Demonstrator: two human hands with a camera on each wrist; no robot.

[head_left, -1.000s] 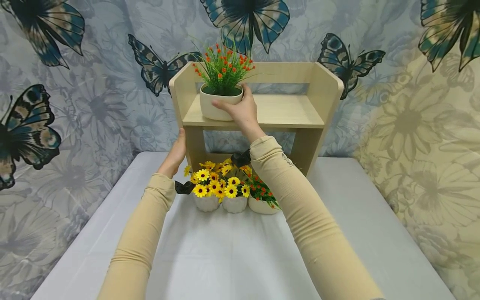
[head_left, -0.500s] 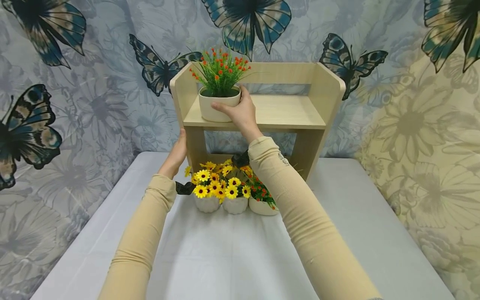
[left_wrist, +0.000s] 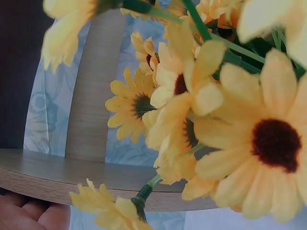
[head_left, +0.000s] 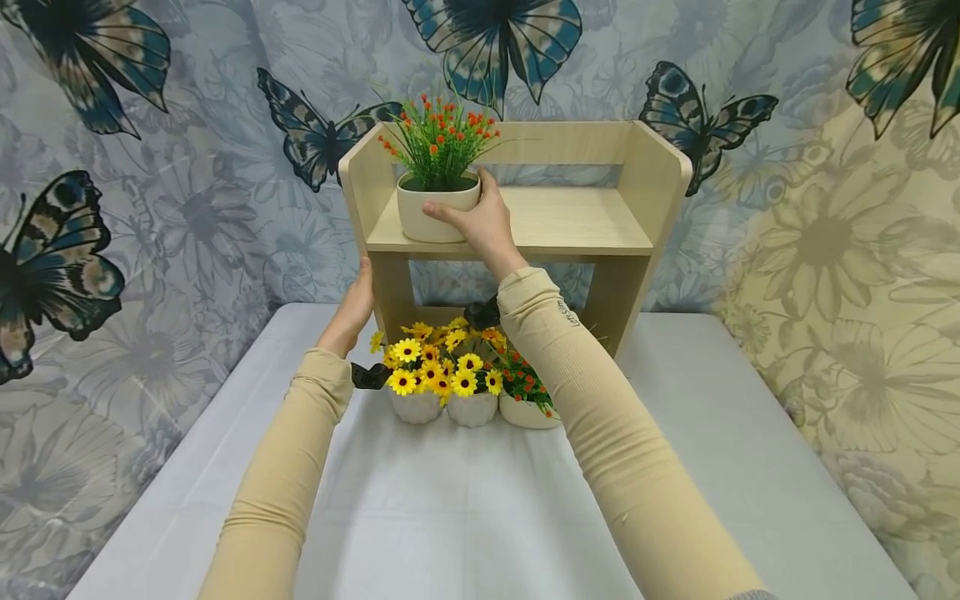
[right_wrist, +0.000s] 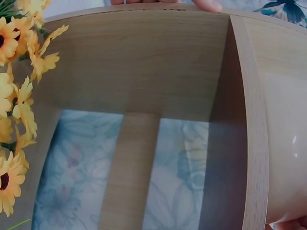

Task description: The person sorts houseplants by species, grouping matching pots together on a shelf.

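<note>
My right hand grips the right side of a white oval flower pot with orange-red flowers and grass-like leaves, its thumb across the front. The pot stands at the left end of the upper board of a pale wooden two-tier shelf. Its glossy wall shows at the right of the right wrist view. My left hand rests against the outside of the shelf's left panel; its fingers show beyond the panel edge in the left wrist view. The right hand's other fingers are hidden behind the pot.
In front of the shelf's lower tier stand two white pots with yellow daisy-like flowers and a third white pot with red flowers, partly behind the right sleeve. A white cloth covers the table. Butterfly-printed fabric hangs behind.
The right hand and the flower pot have shifted slightly left on the upper board since a second ago, and hardly at all in the last half second. The left hand stays against the panel.
</note>
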